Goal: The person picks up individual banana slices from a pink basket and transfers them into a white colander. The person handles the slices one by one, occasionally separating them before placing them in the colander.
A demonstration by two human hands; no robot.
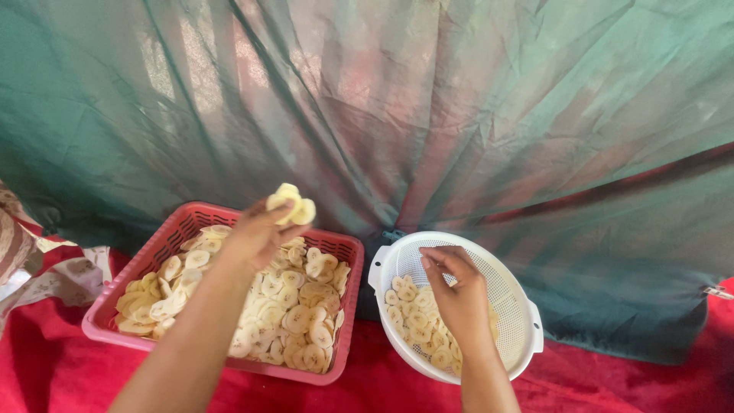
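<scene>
Two hands | left (pixel 256 233) pinching pale round slices (pixel 291 205) | right (pixel 459 294) loosely curled over perforated white colander (pixel 520 306)

Pale yellow round banana slices (pixel 291 206), perhaps three, are pinched above a pink basket (pixel 164 243) heaped with more.

Left hand (pixel 256 233) raised, fingers pinched; right hand (pixel 459 298) lowered, curled.

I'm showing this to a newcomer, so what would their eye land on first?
Probably the pale round slices held up in the left hand above the pink basket heaped with more. Next, the right hand reaching into the white colander on the red cloth.
</scene>
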